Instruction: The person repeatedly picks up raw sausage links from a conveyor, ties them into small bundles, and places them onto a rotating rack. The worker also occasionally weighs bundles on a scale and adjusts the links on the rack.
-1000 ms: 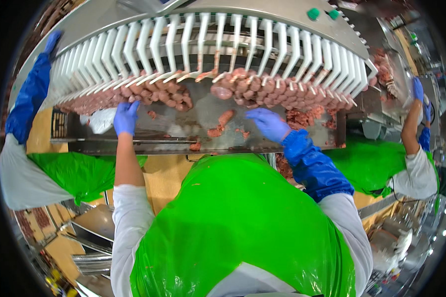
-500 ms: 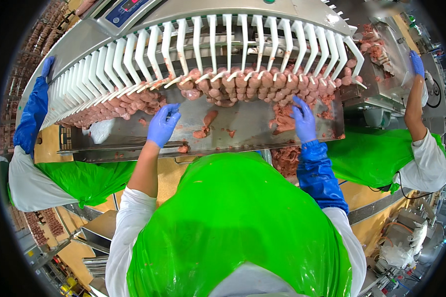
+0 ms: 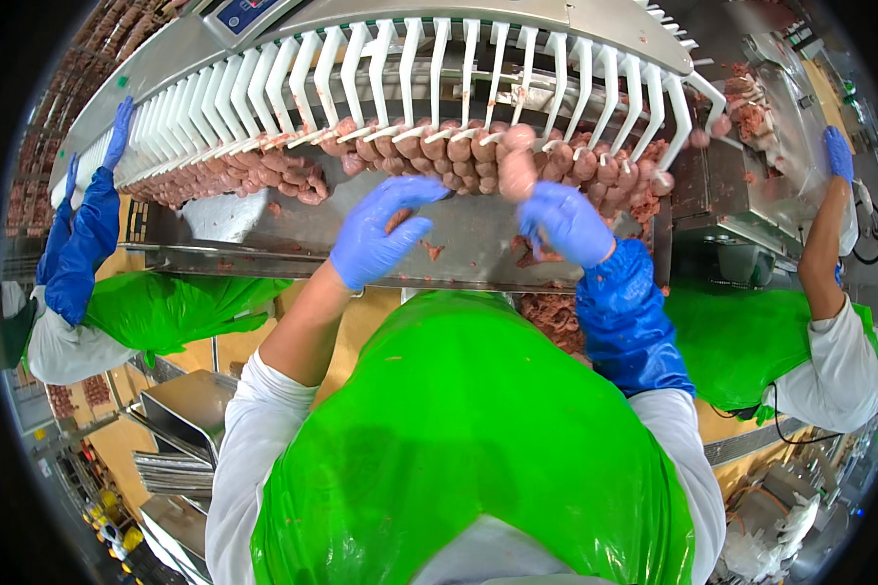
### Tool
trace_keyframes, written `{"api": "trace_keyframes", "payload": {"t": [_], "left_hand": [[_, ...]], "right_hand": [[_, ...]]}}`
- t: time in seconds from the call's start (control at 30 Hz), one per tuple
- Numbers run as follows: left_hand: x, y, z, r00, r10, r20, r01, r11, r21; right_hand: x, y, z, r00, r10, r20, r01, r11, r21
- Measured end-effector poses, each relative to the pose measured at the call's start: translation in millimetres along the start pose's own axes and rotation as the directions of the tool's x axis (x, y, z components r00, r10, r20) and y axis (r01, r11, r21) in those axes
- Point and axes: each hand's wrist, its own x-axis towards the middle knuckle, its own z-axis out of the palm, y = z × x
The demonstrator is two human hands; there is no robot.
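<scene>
My right hand (image 3: pixel 570 224), in a blue glove and blue sleeve, has its fingers curled in at the lower end of a short piece of pink sausage links (image 3: pixel 518 164). The piece stands up from the fingertips, slightly blurred, in front of the hanging row. My left hand (image 3: pixel 382 231), also blue-gloved, hovers over the metal tray (image 3: pixel 302 234) with fingers stretched to the right and thumb apart, holding nothing. Just beyond both hands, strings of linked sausages (image 3: pixel 439 148) hang from white hooks (image 3: pixel 410 73) in a curved row.
Scraps of meat (image 3: pixel 433 251) lie in the tray. Ground meat (image 3: pixel 553 322) shows below its near edge. Co-workers' gloved hands are at far left (image 3: pixel 119 132) and far right (image 3: pixel 837 153). A control panel (image 3: pixel 246 15) sits on the machine at the top.
My left hand has moved right and stretched its fingers. My right hand has come left and curled, with sausage links now at its fingertips. The hooks have shifted right.
</scene>
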Motion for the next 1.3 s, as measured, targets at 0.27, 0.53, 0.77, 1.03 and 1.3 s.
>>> {"api": "trace_keyframes", "payload": {"t": [0.27, 0.53, 0.77, 1.03, 1.3], "left_hand": [[25.7, 33.6, 64.8, 0.572, -0.401, 0.716, 0.736, 0.636, -0.232], [6.0, -40.3, 139.9, 0.671, -0.478, 0.567, 0.552, 0.833, 0.049], [-3.6, -27.7, 131.0, 0.816, -0.372, 0.443, 0.359, 0.926, 0.117], [15.1, -33.2, 130.7, 0.997, 0.081, -0.013, -0.08, 0.995, 0.054], [69.3, 3.2, 144.4, 0.972, -0.045, 0.229, 0.121, 0.935, -0.333]], "right_hand": [[-19.6, -32.2, 28.0, 0.916, -0.239, 0.322, 0.395, 0.403, -0.825], [44.1, 115.9, 19.0, 0.99, -0.102, 0.098, 0.113, 0.158, -0.981], [91.3, 250.4, -97.2, 0.985, 0.047, -0.164, -0.169, 0.128, -0.977], [19.4, 116.9, -47.2, 0.917, -0.385, -0.103, 0.081, 0.435, -0.897], [7.2, 97.1, -32.0, 0.945, -0.326, 0.01, 0.323, 0.932, -0.168]]}}
